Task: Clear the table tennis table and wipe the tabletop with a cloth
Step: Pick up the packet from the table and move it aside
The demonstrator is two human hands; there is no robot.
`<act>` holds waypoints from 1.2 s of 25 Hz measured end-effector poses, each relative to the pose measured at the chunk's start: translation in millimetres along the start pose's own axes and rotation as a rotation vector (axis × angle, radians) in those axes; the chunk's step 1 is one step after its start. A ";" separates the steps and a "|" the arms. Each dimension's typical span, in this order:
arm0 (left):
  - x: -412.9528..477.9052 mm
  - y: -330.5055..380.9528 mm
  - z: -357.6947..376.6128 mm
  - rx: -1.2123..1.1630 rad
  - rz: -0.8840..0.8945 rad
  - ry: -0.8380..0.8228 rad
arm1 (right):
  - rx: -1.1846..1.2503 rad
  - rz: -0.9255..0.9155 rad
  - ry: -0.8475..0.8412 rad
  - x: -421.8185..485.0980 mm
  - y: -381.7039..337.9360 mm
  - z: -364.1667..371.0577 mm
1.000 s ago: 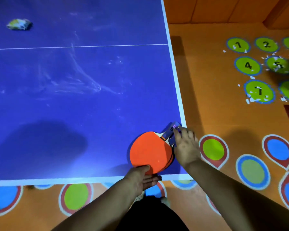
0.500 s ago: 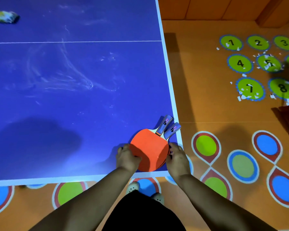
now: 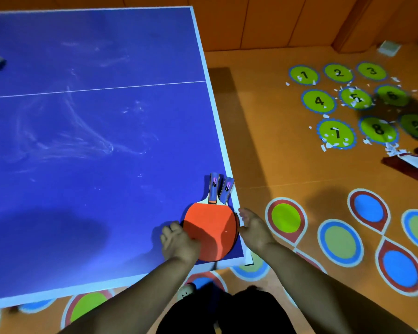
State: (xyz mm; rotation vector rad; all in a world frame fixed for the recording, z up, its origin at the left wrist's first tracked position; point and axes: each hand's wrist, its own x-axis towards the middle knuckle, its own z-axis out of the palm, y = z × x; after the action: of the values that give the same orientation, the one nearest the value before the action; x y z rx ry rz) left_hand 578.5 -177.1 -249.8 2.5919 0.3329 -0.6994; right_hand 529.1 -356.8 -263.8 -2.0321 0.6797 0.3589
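Neatly stacked paddles sit at the table's corner

Seen from the head camera, two paddles (image 3: 211, 232) lie stacked at the table's (image 3: 106, 177) near right corner, probably squared up for one lift. The left hand (image 3: 179, 241) curls against the blade's rim, though I cannot tell if it grips. The right hand (image 3: 253, 227) is flat-fingered beside the other rim. Smears (image 3: 82, 141) await wiping.

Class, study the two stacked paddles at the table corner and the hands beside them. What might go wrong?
1. The stacked paddles lie close to the table's right edge; a nudge from the left hand may push them off, as the right hand is open beside them.
2. The top paddle may slide off the lower one if lifted unevenly; their handles splay apart.
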 end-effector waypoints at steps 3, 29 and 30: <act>6.8 45.8 -0.3 -0.044 0.131 0.127 | -0.047 -0.056 -0.013 20.3 3.9 -43.8; 236.6 408.9 -54.6 -0.472 0.216 0.376 | -0.500 -0.522 -0.306 397.0 -200.0 -348.3; 256.1 424.1 -66.2 -0.477 0.216 0.374 | -0.494 -0.518 -0.309 416.2 -214.0 -354.8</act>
State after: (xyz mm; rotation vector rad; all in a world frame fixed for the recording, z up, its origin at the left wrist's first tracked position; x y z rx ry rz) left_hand 964.0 -488.8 -186.5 2.2353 0.2831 -0.0409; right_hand 985.3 -704.8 -138.5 -2.4449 -0.1536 0.5527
